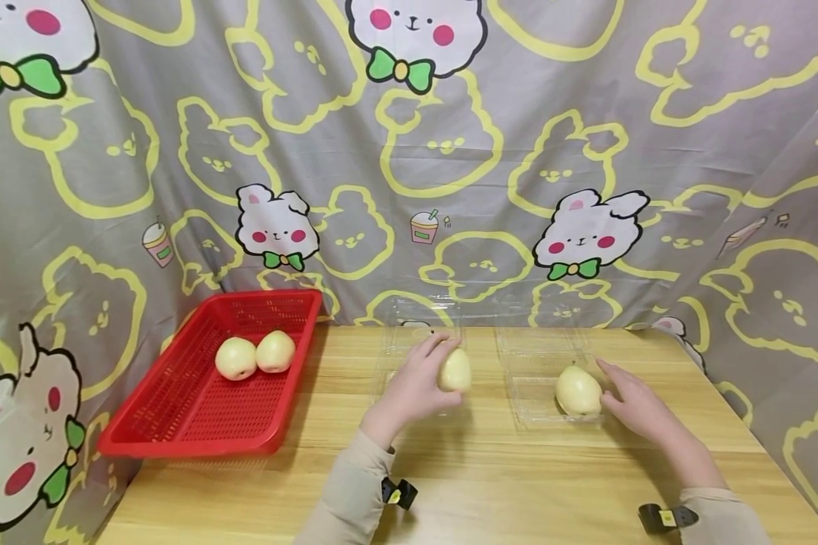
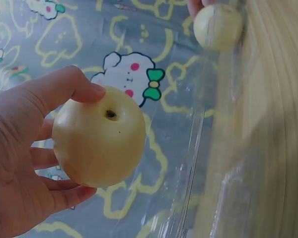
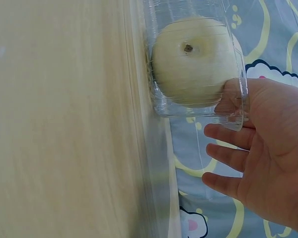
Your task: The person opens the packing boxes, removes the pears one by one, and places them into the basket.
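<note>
My left hand [image 1: 416, 386] grips a pale yellow pear [image 2: 102, 144] between thumb and fingers, its dimpled end showing in the left wrist view. In the head view, that pear overlaps the left clear plastic box, which the hand partly hides. A second pear [image 1: 578, 390] sits at the right end of the other clear plastic box [image 1: 533, 405]. Beside that end is my right hand [image 1: 637, 401], its thumb close to the pear. Its other fingers [image 3: 227, 157] are extended and spread, with nothing between them.
Two more pears [image 1: 255, 356] lie together in a red plastic basket [image 1: 198, 446] at the table's left. Both boxes have raised clear lids toward the back, against a grey patterned curtain [image 1: 354, 151]. Bare wooden tabletop [image 1: 518, 484] shows in front.
</note>
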The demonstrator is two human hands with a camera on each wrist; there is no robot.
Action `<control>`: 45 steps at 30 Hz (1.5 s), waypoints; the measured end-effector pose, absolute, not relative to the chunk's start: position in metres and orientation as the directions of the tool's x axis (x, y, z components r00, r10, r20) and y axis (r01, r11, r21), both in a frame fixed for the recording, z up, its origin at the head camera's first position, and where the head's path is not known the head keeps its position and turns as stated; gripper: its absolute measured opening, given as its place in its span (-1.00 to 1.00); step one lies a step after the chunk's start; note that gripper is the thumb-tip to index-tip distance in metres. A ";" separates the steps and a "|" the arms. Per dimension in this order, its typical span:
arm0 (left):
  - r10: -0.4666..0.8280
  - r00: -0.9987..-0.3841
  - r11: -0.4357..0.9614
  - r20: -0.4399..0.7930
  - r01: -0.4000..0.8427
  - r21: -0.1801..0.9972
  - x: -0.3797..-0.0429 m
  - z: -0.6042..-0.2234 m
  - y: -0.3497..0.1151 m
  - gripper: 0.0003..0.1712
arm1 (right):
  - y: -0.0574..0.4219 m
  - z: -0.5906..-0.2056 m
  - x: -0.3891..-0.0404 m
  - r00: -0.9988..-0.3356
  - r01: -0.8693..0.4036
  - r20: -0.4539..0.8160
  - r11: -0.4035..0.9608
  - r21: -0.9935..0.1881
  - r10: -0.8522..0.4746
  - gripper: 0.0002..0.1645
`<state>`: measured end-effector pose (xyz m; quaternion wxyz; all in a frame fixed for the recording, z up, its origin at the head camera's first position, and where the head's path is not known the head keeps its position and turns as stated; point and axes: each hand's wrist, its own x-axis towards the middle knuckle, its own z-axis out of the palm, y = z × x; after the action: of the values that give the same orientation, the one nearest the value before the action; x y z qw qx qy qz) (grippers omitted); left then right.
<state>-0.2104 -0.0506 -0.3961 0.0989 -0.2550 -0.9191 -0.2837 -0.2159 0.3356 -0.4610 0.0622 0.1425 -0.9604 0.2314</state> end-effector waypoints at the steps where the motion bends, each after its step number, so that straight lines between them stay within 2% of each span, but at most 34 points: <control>1: 0.412 -0.850 0.711 0.329 0.526 0.466 -0.210 -0.396 -0.053 -0.07 | 0.336 -0.461 -0.216 -0.951 -0.303 0.186 0.852 -0.426 -0.245 -0.25; 11: 0.401 -0.852 0.729 0.337 0.519 0.446 -0.205 -0.390 -0.072 -0.06 | 0.335 -0.461 -0.216 -0.948 -0.311 0.203 0.854 -0.416 -0.246 -0.25; 19: 0.409 -0.821 0.734 0.399 0.556 0.390 -0.202 -0.385 -0.089 -0.08 | 0.335 -0.463 -0.216 -0.946 -0.314 0.207 0.857 -0.410 -0.247 -0.25; 36: 0.376 -0.816 0.779 0.438 0.535 0.328 -0.192 -0.361 -0.125 -0.11 | 0.338 -0.465 -0.217 -0.944 -0.322 0.217 0.849 -0.420 -0.250 -0.24; 45: 0.372 -0.809 0.834 0.455 0.506 0.220 -0.187 -0.344 -0.150 -0.15 | 0.338 -0.465 -0.217 -0.947 -0.313 0.210 0.856 -0.412 -0.245 -0.25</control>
<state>-0.1866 -0.1498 -0.3441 0.2008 -0.2344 -0.9363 -0.1678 -0.2171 0.3375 -0.4646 0.0749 0.1453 -0.9603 0.2260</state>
